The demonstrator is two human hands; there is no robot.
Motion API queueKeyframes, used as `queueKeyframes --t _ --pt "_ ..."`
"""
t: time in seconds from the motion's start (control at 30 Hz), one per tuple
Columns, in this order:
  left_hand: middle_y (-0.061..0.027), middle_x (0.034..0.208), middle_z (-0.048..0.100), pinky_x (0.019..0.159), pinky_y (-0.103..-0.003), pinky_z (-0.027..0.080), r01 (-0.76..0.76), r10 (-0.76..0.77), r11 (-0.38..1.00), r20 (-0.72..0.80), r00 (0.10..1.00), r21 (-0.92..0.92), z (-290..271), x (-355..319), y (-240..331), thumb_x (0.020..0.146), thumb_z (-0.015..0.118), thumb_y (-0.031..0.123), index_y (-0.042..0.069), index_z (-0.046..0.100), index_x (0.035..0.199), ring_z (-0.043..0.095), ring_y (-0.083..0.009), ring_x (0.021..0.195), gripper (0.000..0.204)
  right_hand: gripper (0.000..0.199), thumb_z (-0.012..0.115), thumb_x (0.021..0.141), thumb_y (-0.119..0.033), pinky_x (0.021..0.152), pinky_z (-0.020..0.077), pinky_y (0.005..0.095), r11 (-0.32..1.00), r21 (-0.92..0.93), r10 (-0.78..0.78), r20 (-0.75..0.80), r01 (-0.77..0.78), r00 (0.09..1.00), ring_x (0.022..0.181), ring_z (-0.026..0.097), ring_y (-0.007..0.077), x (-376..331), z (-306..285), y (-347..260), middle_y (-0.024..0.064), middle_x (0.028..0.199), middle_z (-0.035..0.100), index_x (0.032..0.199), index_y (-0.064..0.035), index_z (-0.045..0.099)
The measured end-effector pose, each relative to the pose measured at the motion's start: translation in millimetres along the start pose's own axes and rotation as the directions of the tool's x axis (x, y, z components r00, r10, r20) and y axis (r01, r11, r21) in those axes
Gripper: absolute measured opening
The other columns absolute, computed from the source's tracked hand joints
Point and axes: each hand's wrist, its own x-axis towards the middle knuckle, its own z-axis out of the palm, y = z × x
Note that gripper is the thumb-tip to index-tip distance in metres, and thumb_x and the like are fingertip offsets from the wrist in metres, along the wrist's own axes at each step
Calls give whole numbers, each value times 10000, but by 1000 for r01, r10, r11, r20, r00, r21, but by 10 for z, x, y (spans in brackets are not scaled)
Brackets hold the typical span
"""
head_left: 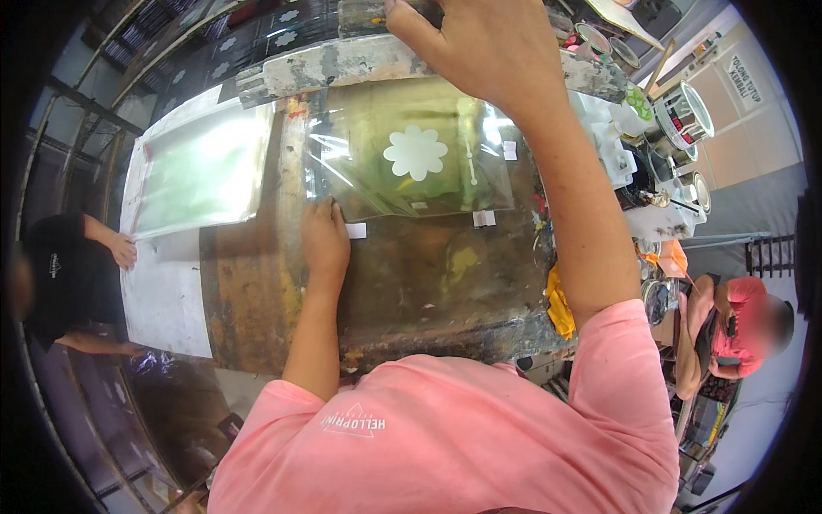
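A clear plastic bag [411, 150] printed with a white flower shape lies flat on the stained worktable [257, 291]. My left hand [324, 236] presses down on the bag's near left corner, fingers flat. My right hand [479, 47] reaches over the far edge of the bag and grips the paint-crusted frame bar [342, 64] that runs across the table's far side. White tape marks sit on the table just below the bag.
A stack of clear bags [201, 167] lies on white paper at the left, where another person's hand [124, 251] rests. Paint pots and tins [681, 111] crowd the right. A yellow rag [561, 308] hangs at the table's right edge. A seated person in red [736, 330] is at far right.
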Motion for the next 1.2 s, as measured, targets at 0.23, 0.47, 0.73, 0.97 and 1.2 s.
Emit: queueKeyframes --t 0.23,0.47,0.73,0.97,1.2 --pt "-201 1206 602 907 -513 482 117 -87 870 -85 993 479 -234 -68 195 998 675 257 -45 608 1329 574 -397 1111 453 441 614 920 -430 769 443 494 1000 8 -4 -32 5 999 722 665 355 -131 36 -21 167 724 673 719 -42 679" --pt "-229 952 630 783 -527 495 -62 63 998 -97 993 14 -102 -54 214 1014 631 149 -32 703 1016 618 -435 895 195 436 637 911 -414 772 452 487 1000 6 18 17 -18 1000 738 659 367 -124 -26 -54 165 743 677 702 -33 670" --pt "-252 813 677 724 -472 498 -165 94 950 -262 960 -265 -566 722 695 1017 618 163 -54 727 923 646 -428 759 261 434 626 905 -408 785 465 491 999 28 33 47 -34 998 762 673 371 48 -36 -18 191 764 696 713 -23 682" --pt "-136 982 792 852 -339 532 75 -197 913 -274 941 -400 -1518 834 -27 1025 663 183 -80 774 1095 706 -192 914 294 433 612 905 -411 795 470 507 1000 23 -4 -33 5 999 756 681 385 75 -4 15 201 741 694 740 -21 703" --pt "-133 934 776 831 -306 510 246 -333 937 -417 846 -247 -2507 688 -1308 1004 676 229 -87 770 1116 672 -151 878 348 496 583 1000 -504 854 455 436 999 -47 -8 -2 8 1000 861 656 394 46 57 88 193 946 732 1025 -34 743"
